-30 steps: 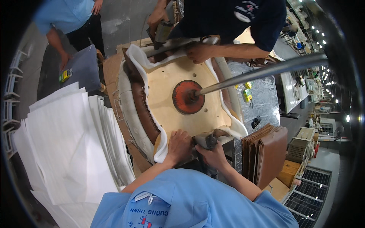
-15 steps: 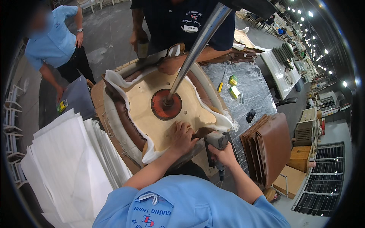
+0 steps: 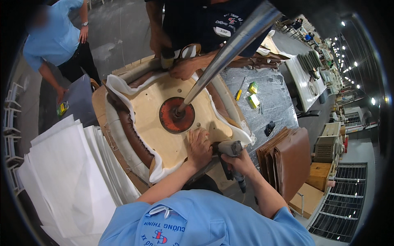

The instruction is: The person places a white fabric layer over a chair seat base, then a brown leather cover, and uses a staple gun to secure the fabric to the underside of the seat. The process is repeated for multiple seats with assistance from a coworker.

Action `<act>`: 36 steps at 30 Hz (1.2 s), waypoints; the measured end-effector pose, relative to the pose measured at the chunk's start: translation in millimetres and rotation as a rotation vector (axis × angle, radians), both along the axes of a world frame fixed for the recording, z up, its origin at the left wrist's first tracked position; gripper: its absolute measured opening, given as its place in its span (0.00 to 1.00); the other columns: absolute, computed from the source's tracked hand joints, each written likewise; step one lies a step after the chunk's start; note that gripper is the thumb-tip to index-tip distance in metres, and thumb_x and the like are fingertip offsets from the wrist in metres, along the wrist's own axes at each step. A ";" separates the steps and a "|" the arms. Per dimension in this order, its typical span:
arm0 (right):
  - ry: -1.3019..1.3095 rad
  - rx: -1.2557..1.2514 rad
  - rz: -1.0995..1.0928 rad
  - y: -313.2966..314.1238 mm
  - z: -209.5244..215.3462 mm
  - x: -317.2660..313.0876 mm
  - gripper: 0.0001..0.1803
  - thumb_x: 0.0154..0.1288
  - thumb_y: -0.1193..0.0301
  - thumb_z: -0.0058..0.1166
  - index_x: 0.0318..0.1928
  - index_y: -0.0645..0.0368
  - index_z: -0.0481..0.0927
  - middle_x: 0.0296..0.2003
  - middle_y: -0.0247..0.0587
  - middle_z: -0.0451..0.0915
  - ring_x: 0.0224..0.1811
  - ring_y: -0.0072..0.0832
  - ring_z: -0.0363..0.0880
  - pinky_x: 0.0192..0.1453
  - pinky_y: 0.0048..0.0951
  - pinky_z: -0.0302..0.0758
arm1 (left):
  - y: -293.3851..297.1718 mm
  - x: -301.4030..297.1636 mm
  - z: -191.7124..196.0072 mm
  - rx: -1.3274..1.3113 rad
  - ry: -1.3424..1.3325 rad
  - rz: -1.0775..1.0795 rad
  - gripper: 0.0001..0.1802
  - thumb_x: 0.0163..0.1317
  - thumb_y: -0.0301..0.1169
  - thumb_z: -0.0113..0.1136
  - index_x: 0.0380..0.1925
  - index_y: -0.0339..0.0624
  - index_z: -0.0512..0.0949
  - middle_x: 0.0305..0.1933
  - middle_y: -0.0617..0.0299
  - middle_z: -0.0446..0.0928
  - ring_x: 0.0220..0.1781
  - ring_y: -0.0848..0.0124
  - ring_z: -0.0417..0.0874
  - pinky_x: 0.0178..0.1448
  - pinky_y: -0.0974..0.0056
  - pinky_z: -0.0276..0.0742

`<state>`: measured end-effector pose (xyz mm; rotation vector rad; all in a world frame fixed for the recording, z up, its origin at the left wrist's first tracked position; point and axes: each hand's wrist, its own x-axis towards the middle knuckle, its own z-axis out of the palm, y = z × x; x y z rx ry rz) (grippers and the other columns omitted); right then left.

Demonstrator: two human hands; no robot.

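Note:
A pale wooden seat board (image 3: 158, 141) lies before me, its rim wrapped in white padding (image 3: 156, 169) and brown leather (image 3: 215, 146). My left hand (image 3: 200, 147) bears on the near edge, its bent fingers on the wood and apparently gripping the leather there; the fingertips' hold is partly hidden. Just right of it, my right hand (image 3: 241, 162) is wrapped around a grey staple gun (image 3: 231, 148), whose head is close to that edge. A red round disc (image 3: 169, 119) at the end of a metal rod (image 3: 221, 57) presses on the middle of the board.
Across from me, a co-worker's hand (image 3: 183, 69) touches the far edge, the other holding a tool (image 3: 167, 59). White sheets (image 3: 61, 172) stack at left. Folded brown leather (image 3: 292, 156) and a plastic-covered table (image 3: 271, 96) with a screwdriver (image 3: 239, 91) are right. Another person (image 3: 57, 37) stands far left.
My left hand has shifted slightly right along the near edge, closer to the staple gun. The co-worker's tool has come nearer the far edge. The whole view has tilted a little.

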<state>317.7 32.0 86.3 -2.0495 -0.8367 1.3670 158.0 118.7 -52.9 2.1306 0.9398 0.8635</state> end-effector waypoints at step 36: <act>-0.222 -0.040 0.101 38.1 -11.9 -15.5 0.18 0.67 0.67 0.75 0.50 0.64 0.84 0.29 0.35 0.85 0.21 0.22 0.80 0.24 0.29 0.76 | 3.5 -15.1 2.7 -0.082 0.151 -0.005 0.12 0.59 0.34 0.72 0.39 0.37 0.89 0.73 0.49 0.71 0.87 0.44 0.56 0.89 0.29 0.41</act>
